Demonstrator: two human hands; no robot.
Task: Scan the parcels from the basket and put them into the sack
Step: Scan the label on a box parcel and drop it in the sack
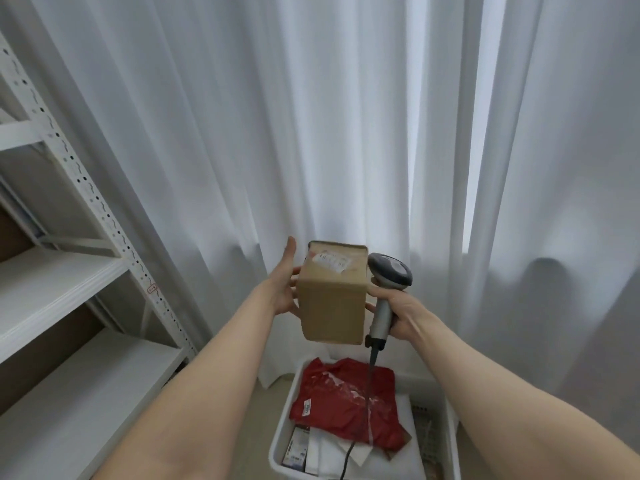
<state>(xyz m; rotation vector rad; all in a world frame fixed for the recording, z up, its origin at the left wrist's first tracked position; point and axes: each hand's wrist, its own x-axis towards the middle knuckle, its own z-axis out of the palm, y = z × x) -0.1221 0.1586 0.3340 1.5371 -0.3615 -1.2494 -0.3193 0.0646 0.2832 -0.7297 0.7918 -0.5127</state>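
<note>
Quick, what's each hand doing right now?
Left hand: holding the box.
Right hand: gripping the scanner.

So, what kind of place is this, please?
Probably a parcel stockroom: white metal shelving, a white basket holding a red parcel, and a barcode scanner gripped in the right hand.

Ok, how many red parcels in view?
1: the red bag lies on top in the basket, under the box the left hand holds. More may be hidden beneath.
</note>
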